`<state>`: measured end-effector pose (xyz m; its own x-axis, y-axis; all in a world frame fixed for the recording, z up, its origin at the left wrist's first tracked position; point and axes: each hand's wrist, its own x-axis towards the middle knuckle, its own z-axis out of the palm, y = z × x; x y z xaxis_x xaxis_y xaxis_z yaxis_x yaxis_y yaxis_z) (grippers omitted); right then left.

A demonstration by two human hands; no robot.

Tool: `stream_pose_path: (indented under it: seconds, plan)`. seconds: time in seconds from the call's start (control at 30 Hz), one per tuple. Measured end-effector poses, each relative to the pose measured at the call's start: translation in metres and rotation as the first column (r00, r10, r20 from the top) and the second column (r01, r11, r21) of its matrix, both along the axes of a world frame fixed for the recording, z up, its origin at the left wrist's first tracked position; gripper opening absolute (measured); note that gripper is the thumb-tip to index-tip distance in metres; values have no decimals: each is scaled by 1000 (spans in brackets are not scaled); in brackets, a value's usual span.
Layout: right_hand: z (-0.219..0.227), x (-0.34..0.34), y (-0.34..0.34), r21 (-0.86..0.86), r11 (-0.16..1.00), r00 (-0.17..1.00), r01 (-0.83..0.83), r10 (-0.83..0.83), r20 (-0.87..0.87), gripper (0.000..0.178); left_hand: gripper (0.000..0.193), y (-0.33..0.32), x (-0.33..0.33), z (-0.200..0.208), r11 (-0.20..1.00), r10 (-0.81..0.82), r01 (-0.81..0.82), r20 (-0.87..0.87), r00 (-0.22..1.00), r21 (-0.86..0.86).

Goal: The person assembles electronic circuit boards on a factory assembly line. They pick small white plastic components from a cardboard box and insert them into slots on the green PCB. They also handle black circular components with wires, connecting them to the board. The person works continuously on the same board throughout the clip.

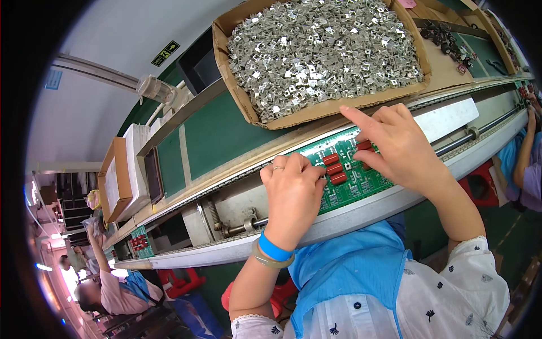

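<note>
A green circuit board (345,195) with several dark red block components (334,169) lies on the conveyor line in front of me. My left hand (292,195), with a blue band and a bangle at its wrist, is over the board's left end. Its fingers are curled and pressed together beside the red components; what they hold, if anything, is hidden. Above the right part of the board is my right hand (398,144). Its index finger stretches toward the cardboard box edge, thumb apart, and nothing shows between them.
An open cardboard box (333,104) full of small silvery metal pieces (322,51) stands just beyond the conveyor rail (226,255). A black bin (202,62) sits behind it. Another board (140,243) lies farther left. Co-workers are at both ends, and cables (443,39) lie far right.
</note>
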<state>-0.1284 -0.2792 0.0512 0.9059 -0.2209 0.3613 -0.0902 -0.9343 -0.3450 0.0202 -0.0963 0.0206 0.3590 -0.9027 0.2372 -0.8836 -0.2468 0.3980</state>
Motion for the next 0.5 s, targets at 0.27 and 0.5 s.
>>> stream_pose_path:
  seconds: [0.27,0.5]
  plan:
    - [-3,8,-25,-72,996,987,55,-44,156,42,17,-2,0,10,1000,1,-2,25,1000,14]
    - [-3,47,-81,-296,930,973,220,-188,133,11,11,-52,29,43,980,12,6,88,996,-198]
